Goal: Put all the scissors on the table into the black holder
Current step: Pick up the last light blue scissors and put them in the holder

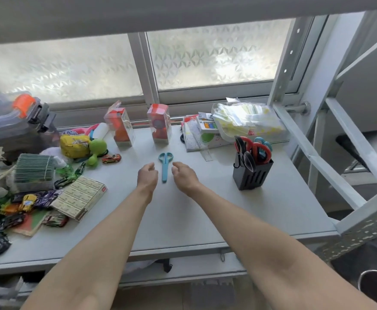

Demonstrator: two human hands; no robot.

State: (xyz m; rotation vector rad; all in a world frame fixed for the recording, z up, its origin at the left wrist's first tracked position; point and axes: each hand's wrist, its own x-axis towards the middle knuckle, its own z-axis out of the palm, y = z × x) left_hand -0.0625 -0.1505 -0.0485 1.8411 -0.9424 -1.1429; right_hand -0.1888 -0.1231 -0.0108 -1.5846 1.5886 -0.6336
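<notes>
A pair of light blue scissors (165,166) lies flat on the grey table (183,220), handles away from me and tip toward me. My left hand (147,175) hovers just left of it and my right hand (184,175) just right of it, both with fingers loosely curled and holding nothing. The black holder (251,175) stands upright at the right side of the table. Several scissors with red, black and blue handles (255,151) stick out of its top.
Toys, small cars, snack packets and a flat carton (80,196) crowd the table's left side. Two clear boxes with red toys (159,123) stand at the back. A tray of plastic bags (248,119) sits behind the holder. A metal rack frame (330,139) rises at right.
</notes>
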